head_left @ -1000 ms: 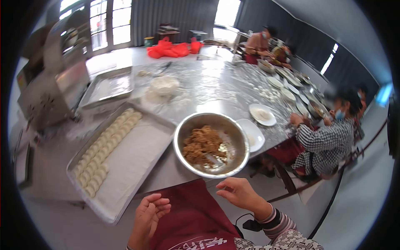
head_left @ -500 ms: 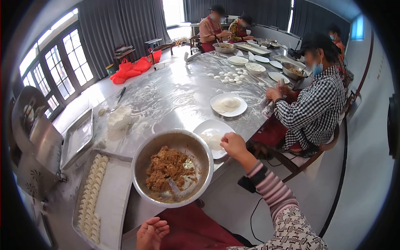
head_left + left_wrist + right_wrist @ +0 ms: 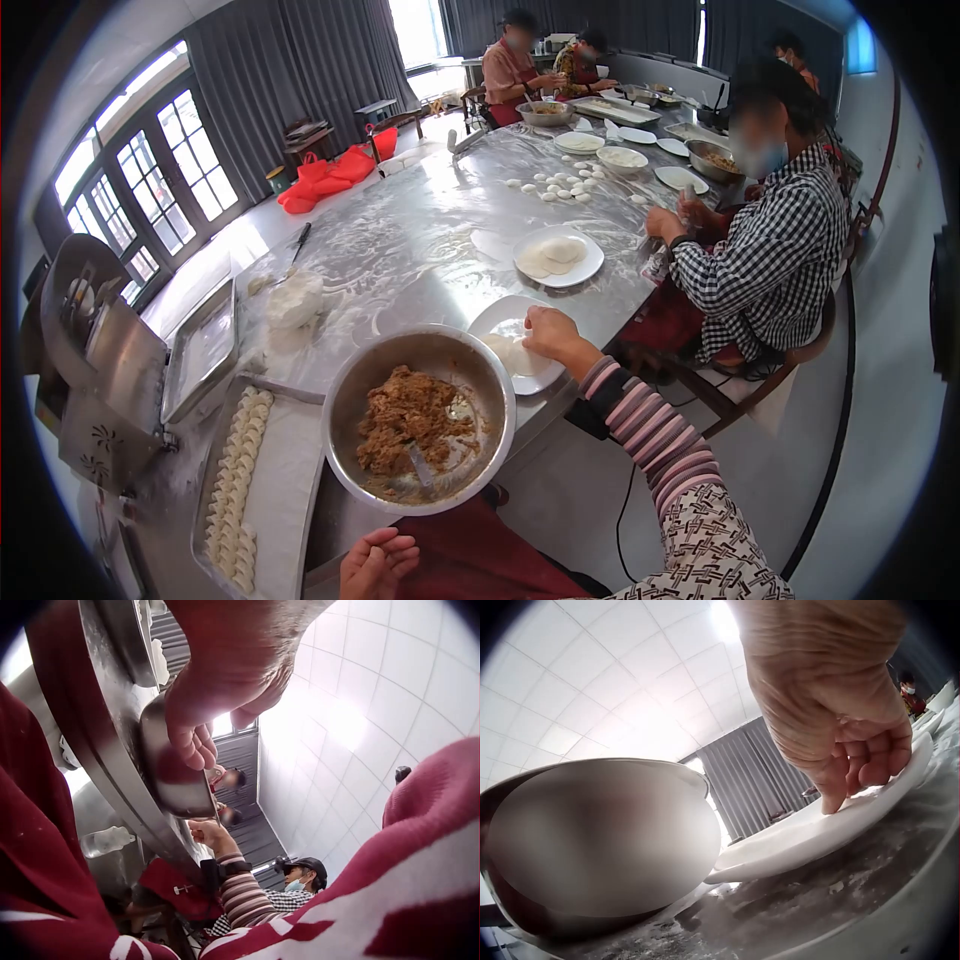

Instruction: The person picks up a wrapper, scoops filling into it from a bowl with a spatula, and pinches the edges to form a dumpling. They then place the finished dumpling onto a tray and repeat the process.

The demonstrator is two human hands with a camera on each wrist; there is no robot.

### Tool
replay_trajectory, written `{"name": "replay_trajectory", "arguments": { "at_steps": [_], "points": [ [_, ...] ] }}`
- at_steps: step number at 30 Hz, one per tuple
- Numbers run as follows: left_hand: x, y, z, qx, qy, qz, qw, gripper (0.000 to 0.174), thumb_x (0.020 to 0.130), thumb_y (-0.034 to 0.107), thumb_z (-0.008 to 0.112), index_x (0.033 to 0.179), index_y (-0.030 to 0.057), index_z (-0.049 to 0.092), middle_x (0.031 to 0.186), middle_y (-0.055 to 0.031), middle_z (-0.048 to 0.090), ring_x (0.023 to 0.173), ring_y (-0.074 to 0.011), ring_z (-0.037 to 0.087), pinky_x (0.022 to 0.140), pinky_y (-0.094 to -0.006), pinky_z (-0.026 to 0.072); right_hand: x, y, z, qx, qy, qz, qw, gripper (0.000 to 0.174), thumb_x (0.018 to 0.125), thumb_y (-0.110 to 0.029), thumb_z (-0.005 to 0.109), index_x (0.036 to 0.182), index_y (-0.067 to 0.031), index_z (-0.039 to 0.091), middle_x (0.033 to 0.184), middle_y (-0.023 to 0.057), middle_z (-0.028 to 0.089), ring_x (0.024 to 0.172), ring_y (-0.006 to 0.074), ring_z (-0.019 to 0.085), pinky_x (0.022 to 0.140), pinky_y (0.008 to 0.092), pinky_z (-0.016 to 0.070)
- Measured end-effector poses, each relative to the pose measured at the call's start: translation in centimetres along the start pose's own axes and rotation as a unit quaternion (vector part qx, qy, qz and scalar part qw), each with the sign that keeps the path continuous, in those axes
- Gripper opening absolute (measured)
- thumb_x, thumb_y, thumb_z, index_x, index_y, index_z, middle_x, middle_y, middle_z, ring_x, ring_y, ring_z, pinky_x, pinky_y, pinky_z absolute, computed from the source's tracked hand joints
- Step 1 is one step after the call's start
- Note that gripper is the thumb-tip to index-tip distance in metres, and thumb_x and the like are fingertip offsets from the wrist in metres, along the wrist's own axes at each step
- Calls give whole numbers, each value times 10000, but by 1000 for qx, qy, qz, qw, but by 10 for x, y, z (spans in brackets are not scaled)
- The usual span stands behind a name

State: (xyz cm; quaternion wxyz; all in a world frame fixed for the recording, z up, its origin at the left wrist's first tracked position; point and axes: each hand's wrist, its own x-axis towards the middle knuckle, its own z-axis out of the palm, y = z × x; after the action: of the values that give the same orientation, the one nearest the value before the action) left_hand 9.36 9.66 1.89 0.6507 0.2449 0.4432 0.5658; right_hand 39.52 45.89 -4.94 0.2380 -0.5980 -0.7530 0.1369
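My right hand [image 3: 553, 335] reaches down onto a white plate [image 3: 545, 378] of round dough wrappers [image 3: 508, 354]. Its thumb and bent fingers come down at the wrappers in the right wrist view; I cannot tell whether they pinch one. Left of that plate stands a steel bowl [image 3: 340, 430] of brown minced filling [image 3: 410, 415], with a flat spatula [image 3: 419, 465] stuck in it. My left hand [image 3: 378, 565] holds nothing and hangs loosely curled in front of the bowl, close to the table's near edge. Rows of filled dumplings [image 3: 236, 470] line the left side of a tray [image 3: 285, 480].
Farther back stands another plate [image 3: 590, 262] of wrappers. A flour heap [image 3: 293, 300], a shallow metal tray [image 3: 203, 345] and a steel machine [image 3: 110, 390] are on the left. Small dough pieces [image 3: 560, 185] lie mid-table. A person in a checked shirt [image 3: 770, 260] sits at right.
My right hand has moved from in front of the bowl out to the right, then down onto the wrappers. The left hand stays low, loosely curled. The head view has turned right.
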Motion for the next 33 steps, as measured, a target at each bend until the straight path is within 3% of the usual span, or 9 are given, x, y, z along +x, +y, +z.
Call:
{"name": "replay_trajectory", "arguments": {
  "at_steps": [6,11,15,17,19,21,24,29,33],
  "points": [
    [1,6,5,6,-12,8,1000,300,981,160,492,1225,-13,497,1131,-159,613,1006,-224,621,905,-340,503,0,-10,-12,-49,-89,32,994,145,711,-149,616,815,-61,668,923,162,674,887,328,640,782,425,496],
    [1,8,4,-3,-29,18,999,286,981,142,486,1224,-9,500,1127,-154,615,1007,-217,619,912,-335,496,-6,-5,-9,143,15,34,989,185,681,-160,682,822,-39,678,863,164,675,860,326,643,773,401,501],
    [0,20,12,4,-42,12,999,328,958,164,530,1230,-12,481,1116,-171,615,1000,-243,626,906,-364,506,-8,2,-1,59,42,-72,995,220,642,-171,694,798,-19,666,783,153,669,756,289,652,697,376,511],
    [2,28,11,17,-33,21,999,372,941,189,562,1235,-16,461,1096,-185,616,982,-263,634,892,-388,519,-1,-7,-15,-21,-6,15,1000,203,639,-175,686,776,-25,672,763,149,668,720,300,650,680,390,511],
    [9,36,7,24,-59,4,998,364,967,203,507,1245,-20,434,1168,-191,570,1069,-287,587,958,-398,476,-1,-29,-35,-40,77,3,996,195,653,-206,699,751,-38,679,720,153,658,689,311,647,653,404,508],
    [22,41,10,-43,-82,18,996,371,963,198,517,1247,-27,436,1183,-205,561,1103,-293,573,971,-400,471,-13,-76,-55,-48,128,-40,990,174,688,-207,702,749,-45,682,692,162,644,667,323,638,635,410,502],
    [53,49,22,-171,-99,-4,980,387,967,209,510,1255,-35,423,1234,-230,518,1184,-315,517,1005,-406,449,-46,-167,-66,47,100,-226,968,88,747,-148,633,749,-63,655,751,146,652,723,317,641,664,420,503],
    [97,49,14,-284,-37,18,958,368,1005,245,414,1260,-21,400,1231,-206,502,1141,-297,522,957,-408,459,-114,-259,-27,-10,77,-537,840,123,691,-149,685,767,-101,600,787,55,623,760,237,611,722,368,477],
    [99,43,-12,-205,-59,112,970,285,1001,154,389,1234,6,458,1151,-117,572,1028,-220,584,883,-384,498,-130,-274,-24,68,58,-597,797,160,657,-145,669,800,-109,606,839,47,615,849,233,593,859,389,443]
  ]
}}
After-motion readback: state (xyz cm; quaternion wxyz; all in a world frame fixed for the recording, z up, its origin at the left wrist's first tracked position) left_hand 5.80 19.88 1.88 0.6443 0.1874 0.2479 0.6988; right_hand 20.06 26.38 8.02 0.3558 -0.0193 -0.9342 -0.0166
